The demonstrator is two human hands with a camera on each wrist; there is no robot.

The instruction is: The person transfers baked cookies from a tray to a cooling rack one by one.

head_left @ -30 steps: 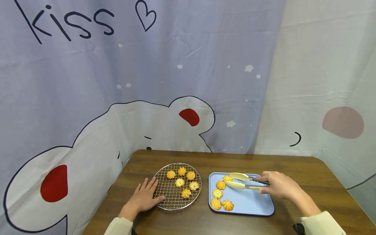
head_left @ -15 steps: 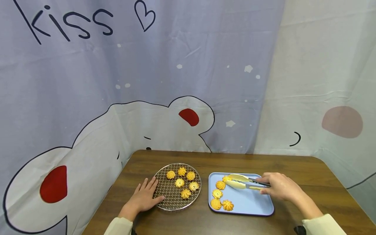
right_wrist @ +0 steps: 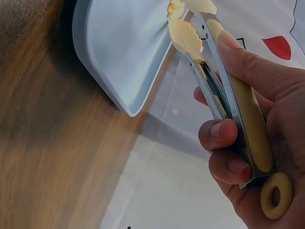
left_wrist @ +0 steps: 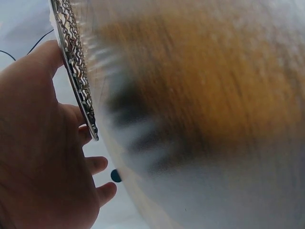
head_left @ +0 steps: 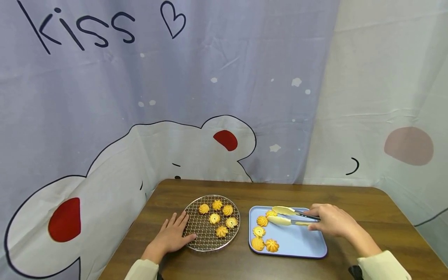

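Note:
My right hand grips a pair of tongs with cream-yellow scalloped heads, fingers and thumb wrapped on the two arms. The tong heads hang over the far left part of a light blue tray, apart from each other, right at the farthest cookie. Several golden piped cookies line the tray's left side, among them a swirled one beside the lower tong head. My left hand lies spread, fingers straight, at the left rim of a round wire rack; its thumb reaches over the rim.
Several cookies sit on the right half of the rack. Rack and tray stand side by side on a brown wooden table. Behind the table hangs a printed curtain; a dark cable runs at the right.
The tongs have shifted slightly left toward the farthest cookie, then back a little right, heads still apart. My left hand stays on the rack's rim.

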